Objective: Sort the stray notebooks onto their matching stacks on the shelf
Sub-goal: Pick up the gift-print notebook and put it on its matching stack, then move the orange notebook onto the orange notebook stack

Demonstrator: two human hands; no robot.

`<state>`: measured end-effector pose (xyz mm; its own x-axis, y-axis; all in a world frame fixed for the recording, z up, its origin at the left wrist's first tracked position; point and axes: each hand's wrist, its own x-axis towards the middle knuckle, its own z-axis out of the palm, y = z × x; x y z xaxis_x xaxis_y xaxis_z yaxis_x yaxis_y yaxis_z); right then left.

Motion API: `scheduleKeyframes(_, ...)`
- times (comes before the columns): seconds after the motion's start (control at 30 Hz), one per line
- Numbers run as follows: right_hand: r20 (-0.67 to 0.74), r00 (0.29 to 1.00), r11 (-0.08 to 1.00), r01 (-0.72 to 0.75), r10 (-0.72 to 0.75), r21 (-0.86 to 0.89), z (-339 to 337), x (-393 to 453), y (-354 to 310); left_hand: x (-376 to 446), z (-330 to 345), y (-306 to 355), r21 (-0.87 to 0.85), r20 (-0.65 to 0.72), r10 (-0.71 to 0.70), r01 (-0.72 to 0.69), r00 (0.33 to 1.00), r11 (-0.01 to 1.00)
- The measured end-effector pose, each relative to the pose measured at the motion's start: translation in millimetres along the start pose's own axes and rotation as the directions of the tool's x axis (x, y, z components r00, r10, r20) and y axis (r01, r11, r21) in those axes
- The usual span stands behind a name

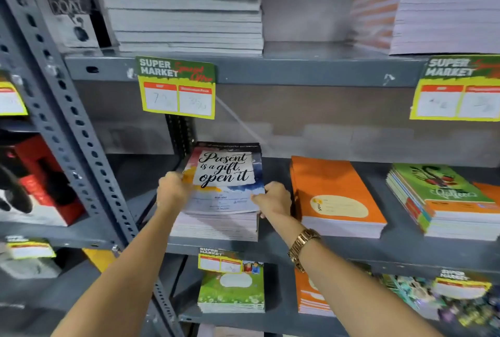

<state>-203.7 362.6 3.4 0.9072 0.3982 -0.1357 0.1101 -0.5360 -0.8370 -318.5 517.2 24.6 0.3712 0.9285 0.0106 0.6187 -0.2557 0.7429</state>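
Head view of a metal shelf point(281, 251) holding several stacks of notebooks. Both hands grasp the top notebook point(226, 178), whose cover reads "Present is a gift, open it". It lies on, or just above, a stack point(216, 227) of what appear to be matching notebooks at the left of the middle shelf. The left hand point(173, 190) has its grip clamped on the notebook's left edge; the right hand point(274, 198) has its grip clamped on the lower right corner, and a watch point(301, 248) shows on that wrist. Just beside the stack to the right lies an orange stack point(335, 196), with a green-topped stack point(443, 196) further right.

The notebook sits slightly askew to the pile beneath. Judged risks: released in this position, it may overhang the front edge and slide off; a sideways push to square it could shift the pile, or bring the right hand against the orange stack. Whether the covers beneath truly match cannot be confirmed, so a mis-sort is possible.
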Motion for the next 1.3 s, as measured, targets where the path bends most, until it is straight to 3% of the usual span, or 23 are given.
scheduleKeyframes(0.13,0.011,0.997,0.98,0.072,-0.071,-0.188,-4.8,-5.5,-4.3,-6.9,7.6,9.8,0.249,-0.095,-0.021,0.044,0.995,0.967)
scheduleKeyframes(0.23,0.011,0.99,0.939,0.14,-0.144,-0.315,-11.6,-11.7,-5.3,-16.2,14.0,18.3,0.489,-0.129,0.027,0.04,0.991,0.871)
scheduleKeyframes(0.37,-0.087,0.956,0.892,0.227,-0.281,-0.391,-27.9,-15.9,-3.9,-25.6,28.3,33.7,0.594,-0.116,0.141,-0.045,0.983,0.803)
scheduleKeyframes(0.63,-0.312,0.863,0.87,0.247,-0.397,-0.427,-111.0,-4.4,33.1,-83.4,76.7,104.6,0.411,0.05,0.396,-0.38,0.917,0.829)
scheduleKeyframes(0.83,-0.444,0.823,0.878,0.13,-0.355,-0.461,-205.4,14.9,92.2,-140.6,133.4,163.6,0.244,0.104,0.583,-0.588,0.806,0.771)
scheduleKeyframes(1.3,-0.618,0.785,0.841,-0.303,-0.046,-0.448,-419.0,20.8,270.5,-300.1,304.5,293.5,-0.159,0.34,0.682,-0.675,0.648,0.721)
